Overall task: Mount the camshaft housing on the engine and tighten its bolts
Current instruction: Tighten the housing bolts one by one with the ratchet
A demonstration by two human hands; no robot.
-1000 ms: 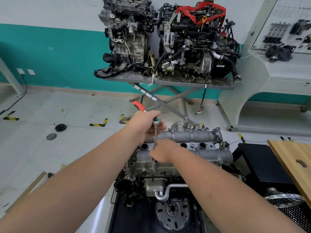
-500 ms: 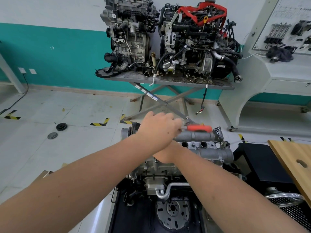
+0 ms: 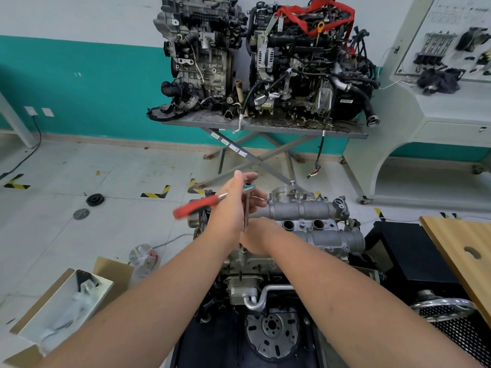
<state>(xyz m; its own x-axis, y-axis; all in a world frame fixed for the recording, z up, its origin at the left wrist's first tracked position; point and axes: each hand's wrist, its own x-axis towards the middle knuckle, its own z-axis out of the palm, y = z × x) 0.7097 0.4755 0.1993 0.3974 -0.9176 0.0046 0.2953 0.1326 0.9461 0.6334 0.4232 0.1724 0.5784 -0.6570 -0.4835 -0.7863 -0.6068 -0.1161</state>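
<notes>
Cast aluminium camshaft housing [image 3: 313, 221] sits bolted-down-looking atop the engine [image 3: 255, 277] in the near centre; it looks heavy, rigid and hard-edged, best gripped by its two tube-like barrels. One ratchet wrench [image 3: 202, 205] with a red handle pointing left stands on a long extension over the housing's left end. The left hand [image 3: 233, 208] grasps the ratchet head; the right hand [image 3: 259, 236] steadies the extension's base, its fingers hidden. Two spare engines [image 3: 263, 62] stand far behind on a lift table [image 3: 265, 126].

Two engines [image 3: 265, 62] stand on a bench [image 3: 265, 126] by the teal wall [image 3: 93, 88], and a box [image 3: 61, 304] lies on the floor [image 3: 106, 187].
</notes>
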